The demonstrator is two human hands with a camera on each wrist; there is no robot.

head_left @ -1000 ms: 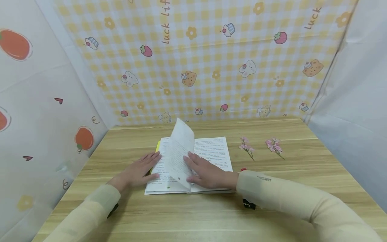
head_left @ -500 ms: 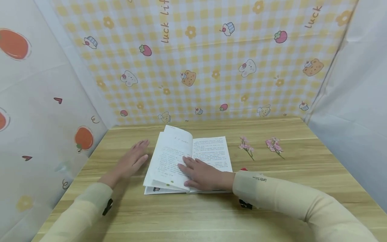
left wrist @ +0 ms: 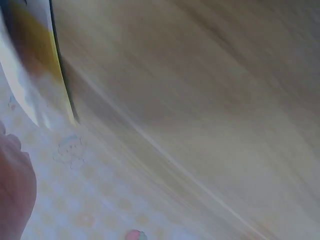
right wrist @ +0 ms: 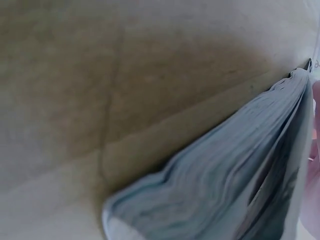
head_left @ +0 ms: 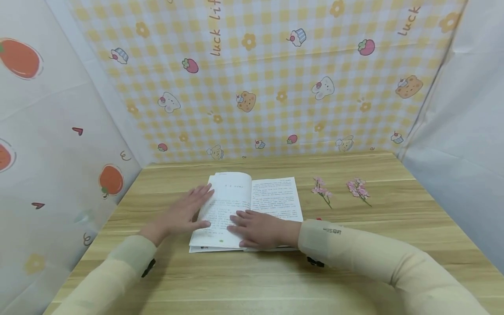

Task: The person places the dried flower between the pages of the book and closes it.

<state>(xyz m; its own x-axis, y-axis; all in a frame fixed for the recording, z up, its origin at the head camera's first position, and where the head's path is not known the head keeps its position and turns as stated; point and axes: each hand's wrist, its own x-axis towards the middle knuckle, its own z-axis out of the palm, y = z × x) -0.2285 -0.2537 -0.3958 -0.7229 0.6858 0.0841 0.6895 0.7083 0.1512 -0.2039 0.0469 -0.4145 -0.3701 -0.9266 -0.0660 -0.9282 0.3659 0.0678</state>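
Note:
An open book (head_left: 277,197) with printed pages lies on the table. My left hand (head_left: 178,216) reaches over the book's left edge, its outstretched fingers on the left page (head_left: 232,192) and the thumb apart. Across the lower middle of the book, near the gutter, my right hand (head_left: 261,229) rests flat with spread fingers. In the left wrist view, part of the left hand (left wrist: 16,187) appears beside the book's yellow edge (left wrist: 47,55). The right wrist view has the fanned page block (right wrist: 200,185) up close, with a blurred bit of the right hand (right wrist: 314,190) at its border.
Two pink flower sprigs, one nearer (head_left: 322,191) and one farther right (head_left: 358,190), lie on the wooden table (head_left: 252,284) right of the book. A small red thing (head_left: 319,219) peeks out behind the right sleeve. A yellow checked cloth (head_left: 271,118) hangs behind.
A raised page has turned over to the left and now lies nearly flat. My left hand withdrew leftward, then returned onto the page. My right hand has slid slightly left.

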